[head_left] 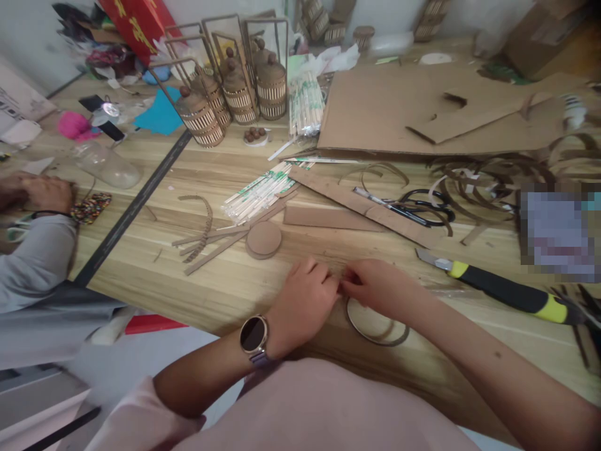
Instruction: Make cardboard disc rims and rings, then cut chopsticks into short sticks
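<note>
My left hand (303,300), with a watch on its wrist, is closed, and its fingertips meet those of my right hand (382,285). Both pinch at the far side of a thin cardboard ring (385,343), close to the table's front edge. The right hand covers part of the ring, and the exact spot between the fingertips is hidden. Round cardboard discs (263,239) lie just beyond my left hand. Right of my right hand rests a utility knife (502,288) with its blade out.
Cardboard strips (361,200), wrapped sticks (258,191), scissors (427,207) and curled strips (488,172) lie ahead. Several small lanterns (241,94) stand at the back beside a cardboard sheet (375,106). At left, a co-worker's hands (47,191) are near beads (91,208) and a jar (107,166).
</note>
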Demonstrator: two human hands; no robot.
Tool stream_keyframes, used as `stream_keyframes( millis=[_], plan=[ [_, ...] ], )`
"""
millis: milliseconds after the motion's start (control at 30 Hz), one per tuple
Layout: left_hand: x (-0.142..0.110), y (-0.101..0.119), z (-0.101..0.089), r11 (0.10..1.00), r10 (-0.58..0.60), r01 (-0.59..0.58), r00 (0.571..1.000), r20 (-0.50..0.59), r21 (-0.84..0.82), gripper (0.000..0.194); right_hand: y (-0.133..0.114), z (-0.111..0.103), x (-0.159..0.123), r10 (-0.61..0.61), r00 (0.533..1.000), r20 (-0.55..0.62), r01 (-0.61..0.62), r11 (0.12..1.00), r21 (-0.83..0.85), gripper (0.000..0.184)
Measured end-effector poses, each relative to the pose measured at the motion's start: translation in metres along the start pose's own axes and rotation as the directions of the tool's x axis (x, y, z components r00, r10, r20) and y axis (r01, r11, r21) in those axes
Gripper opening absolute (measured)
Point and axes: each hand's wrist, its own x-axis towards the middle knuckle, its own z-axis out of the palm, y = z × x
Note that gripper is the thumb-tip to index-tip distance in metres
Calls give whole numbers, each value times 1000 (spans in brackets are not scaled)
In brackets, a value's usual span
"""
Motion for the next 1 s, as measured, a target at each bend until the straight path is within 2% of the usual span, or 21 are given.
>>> stream_keyframes(
  millis=[200,367,567,833,933,1000],
  plan=[
    [10,-1,3,999,23,-22,1000,16,-43,23,11,-8,-1,-76,994,73,68,991,111,36],
    [13,-2,-1,995,38,-36,999,16,-90,25,15,-18,-6,-33,990,134,12,988,153,36],
    [12,-6,-1,993,42,-42,999,-6,-108,17,36,-19,-14,68,996,64,-78,984,158,27],
    [8,-10,-1,994,32,-32,999,0,-107,18,73,-15,-23,-22,1000,23,17,978,207,19],
    [7,-11,-2,994,31,-29,999,19,-101,19,78,-15,-26,-44,997,60,32,983,182,20],
    [7,-11,-3,996,48,-45,998,32,-78,20,77,-15,-28,-15,997,80,4,989,146,21]
  ],
)
